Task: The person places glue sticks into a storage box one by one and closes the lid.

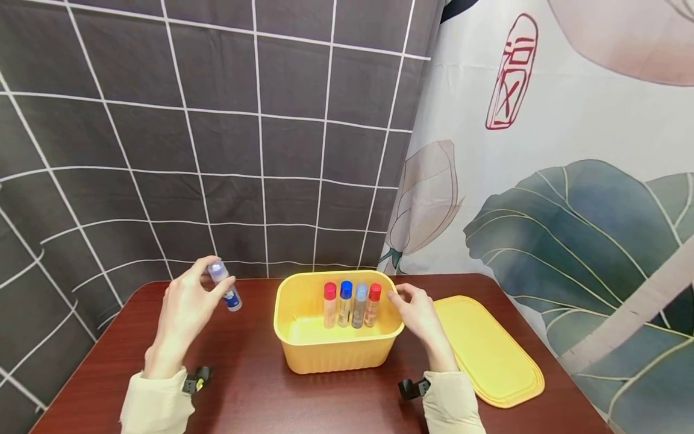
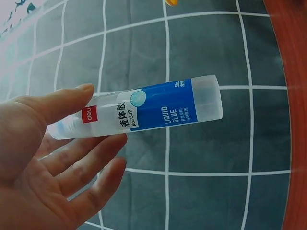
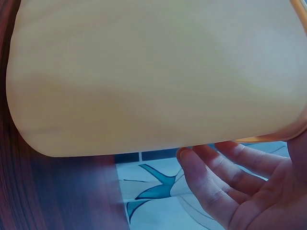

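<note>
A clear liquid glue bottle (image 2: 158,108) with a blue label is pinched near one end between thumb and fingers of my left hand (image 1: 187,301). It is held tilted above the left side of the table. In the middle stands an uncovered yellow box (image 1: 331,357). My right hand (image 1: 420,310) grips its right-hand rim; in the right wrist view the fingers (image 3: 204,179) lie along the box wall. Inside, several small tubes stand in a row towards the right, including a red-capped one (image 1: 371,310), a blue-capped one (image 1: 344,310) and a light-blue-capped one (image 1: 359,310).
A yellow lid (image 1: 488,349) lies flat on the dark red table (image 1: 244,386), right of the box. Behind the table hang a dark grid-patterned cloth (image 1: 217,144) and a white cloth with leaf prints (image 1: 585,241). Both wrists wear small black cameras.
</note>
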Demonstrator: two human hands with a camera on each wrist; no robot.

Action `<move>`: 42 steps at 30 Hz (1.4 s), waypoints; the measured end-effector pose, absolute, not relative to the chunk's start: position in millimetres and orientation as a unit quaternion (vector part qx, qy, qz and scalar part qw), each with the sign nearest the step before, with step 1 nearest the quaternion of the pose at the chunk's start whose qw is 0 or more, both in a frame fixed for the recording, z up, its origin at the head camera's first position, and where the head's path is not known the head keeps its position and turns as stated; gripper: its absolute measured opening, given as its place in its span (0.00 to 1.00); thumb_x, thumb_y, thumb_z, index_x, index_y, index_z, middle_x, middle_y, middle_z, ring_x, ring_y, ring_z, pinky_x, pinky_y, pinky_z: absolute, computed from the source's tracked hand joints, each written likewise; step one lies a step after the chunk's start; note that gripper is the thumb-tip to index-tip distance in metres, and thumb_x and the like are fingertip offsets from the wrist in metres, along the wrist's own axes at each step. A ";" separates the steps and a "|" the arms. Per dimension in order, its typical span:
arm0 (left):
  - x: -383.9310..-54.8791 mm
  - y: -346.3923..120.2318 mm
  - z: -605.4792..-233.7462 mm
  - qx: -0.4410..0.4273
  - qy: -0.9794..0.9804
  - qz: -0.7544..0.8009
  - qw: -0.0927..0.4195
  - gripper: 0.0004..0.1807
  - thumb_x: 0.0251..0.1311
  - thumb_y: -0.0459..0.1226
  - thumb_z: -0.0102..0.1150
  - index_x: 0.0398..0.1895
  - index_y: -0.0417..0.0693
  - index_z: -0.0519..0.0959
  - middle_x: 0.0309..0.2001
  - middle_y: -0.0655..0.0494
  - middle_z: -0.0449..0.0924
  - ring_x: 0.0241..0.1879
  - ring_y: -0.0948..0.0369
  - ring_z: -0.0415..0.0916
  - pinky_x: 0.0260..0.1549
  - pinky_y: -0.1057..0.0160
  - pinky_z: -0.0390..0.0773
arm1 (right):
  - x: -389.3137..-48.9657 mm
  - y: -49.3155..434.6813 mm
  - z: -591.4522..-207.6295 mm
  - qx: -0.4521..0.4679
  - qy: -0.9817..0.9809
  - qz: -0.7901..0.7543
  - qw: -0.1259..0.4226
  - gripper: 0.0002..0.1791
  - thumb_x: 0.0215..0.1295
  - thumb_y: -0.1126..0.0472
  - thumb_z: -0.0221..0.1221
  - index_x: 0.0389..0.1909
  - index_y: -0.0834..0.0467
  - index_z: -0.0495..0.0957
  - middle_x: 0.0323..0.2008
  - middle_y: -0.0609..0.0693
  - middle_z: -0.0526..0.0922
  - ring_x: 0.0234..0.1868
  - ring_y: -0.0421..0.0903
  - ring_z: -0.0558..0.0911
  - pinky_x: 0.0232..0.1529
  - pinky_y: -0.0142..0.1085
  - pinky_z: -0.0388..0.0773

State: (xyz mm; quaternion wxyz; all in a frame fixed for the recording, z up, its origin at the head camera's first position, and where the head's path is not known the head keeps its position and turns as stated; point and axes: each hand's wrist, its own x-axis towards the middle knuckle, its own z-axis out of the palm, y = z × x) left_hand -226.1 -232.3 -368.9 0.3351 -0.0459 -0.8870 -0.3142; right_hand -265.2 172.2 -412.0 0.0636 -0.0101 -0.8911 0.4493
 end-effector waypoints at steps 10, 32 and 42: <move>-217.2 -217.6 -358.5 -0.076 -0.876 -0.323 0.351 0.23 0.49 0.36 0.75 0.49 0.43 0.78 0.32 0.45 0.85 0.28 0.53 0.83 0.32 0.53 0.77 | -265.1 172.3 -411.4 -0.006 -0.891 0.448 0.068 0.16 0.69 0.55 0.59 0.50 0.62 0.80 0.39 0.55 0.82 0.36 0.50 0.79 0.40 0.42 0.82; -193.3 -178.7 -341.7 -0.131 -0.859 -0.323 0.375 0.25 0.45 0.36 0.78 0.49 0.48 0.81 0.34 0.56 0.84 0.31 0.60 0.80 0.29 0.65 0.75 | -266.3 171.9 -411.3 -0.004 -0.889 0.452 0.066 0.17 0.68 0.56 0.60 0.51 0.62 0.80 0.38 0.55 0.82 0.36 0.50 0.79 0.39 0.41 0.82; -205.4 -159.1 -345.8 -0.160 -0.863 -0.348 0.329 0.23 0.48 0.38 0.77 0.48 0.49 0.80 0.33 0.60 0.83 0.31 0.63 0.81 0.30 0.57 0.80 | -265.4 171.5 -409.0 -0.005 -0.890 0.450 0.067 0.16 0.68 0.56 0.60 0.51 0.62 0.80 0.37 0.55 0.82 0.36 0.50 0.79 0.38 0.40 0.80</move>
